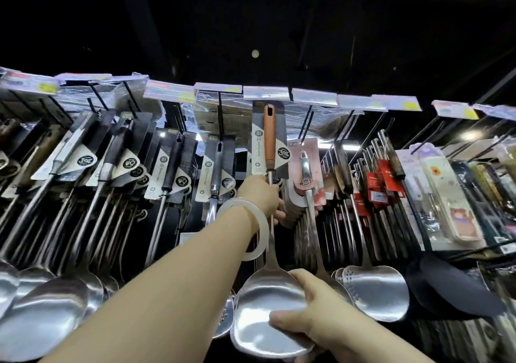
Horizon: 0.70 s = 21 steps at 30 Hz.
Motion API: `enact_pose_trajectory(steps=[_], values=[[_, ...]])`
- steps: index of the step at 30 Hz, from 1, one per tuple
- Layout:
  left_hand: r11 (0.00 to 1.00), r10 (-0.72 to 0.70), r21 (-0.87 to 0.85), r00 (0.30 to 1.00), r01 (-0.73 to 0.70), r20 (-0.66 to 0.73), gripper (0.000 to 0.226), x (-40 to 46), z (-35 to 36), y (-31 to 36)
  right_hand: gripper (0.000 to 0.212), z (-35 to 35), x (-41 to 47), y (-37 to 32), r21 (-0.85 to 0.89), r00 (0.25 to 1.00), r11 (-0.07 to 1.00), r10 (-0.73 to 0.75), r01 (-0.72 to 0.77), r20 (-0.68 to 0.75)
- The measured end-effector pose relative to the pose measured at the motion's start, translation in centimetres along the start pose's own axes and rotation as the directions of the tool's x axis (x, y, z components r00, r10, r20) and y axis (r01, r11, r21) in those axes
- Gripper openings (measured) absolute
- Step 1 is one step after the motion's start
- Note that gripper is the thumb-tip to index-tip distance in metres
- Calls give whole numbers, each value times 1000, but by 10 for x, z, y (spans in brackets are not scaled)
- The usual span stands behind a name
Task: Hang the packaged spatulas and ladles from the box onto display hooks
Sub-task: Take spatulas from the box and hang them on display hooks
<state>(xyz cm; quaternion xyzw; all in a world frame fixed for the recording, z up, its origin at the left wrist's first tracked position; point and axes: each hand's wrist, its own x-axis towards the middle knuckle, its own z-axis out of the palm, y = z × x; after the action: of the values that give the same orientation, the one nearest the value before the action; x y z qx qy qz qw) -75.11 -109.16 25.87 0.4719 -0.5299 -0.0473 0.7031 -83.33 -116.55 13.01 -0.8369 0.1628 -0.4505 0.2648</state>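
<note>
Right hand [312,318] cups the spatula [268,315] blade, left hand [261,195] grips its shank, card nearing the hook [269,106] among already-filled rows, not yet hung, box unseen

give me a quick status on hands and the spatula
Left hand grips the shaft of the steel spatula with copper-brown handle. Right hand holds its blade. Card top up at the hook; whether it is hung is unclear. Pink-carded ladle close right.
</note>
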Motion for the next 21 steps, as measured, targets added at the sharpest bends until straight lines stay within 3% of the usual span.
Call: enact_pose_trajectory(steps=[4,7,11,14,21], values=[[999,-45,-1,999,45,20,31,6,-3,1,47,4,5,-4,92,999,996,22,-24,24],[997,-79,12,995,79,54,34,11,-1,-6,57,4,7,2,10,1000,1000,11,-11,2],[997,-71,38,997,69,38,25,16,-1,-25,66,7,5,9,-34,999,999,38,-38,9],[989,29,145,999,-25,-29,11,22,-4,-35,67,10,12,17,-80,999,996,50,-49,12],[960,87,255,988,-117,129,64,30,-13,-69,74,17,34,40,4,988,991,132,-132,79]])
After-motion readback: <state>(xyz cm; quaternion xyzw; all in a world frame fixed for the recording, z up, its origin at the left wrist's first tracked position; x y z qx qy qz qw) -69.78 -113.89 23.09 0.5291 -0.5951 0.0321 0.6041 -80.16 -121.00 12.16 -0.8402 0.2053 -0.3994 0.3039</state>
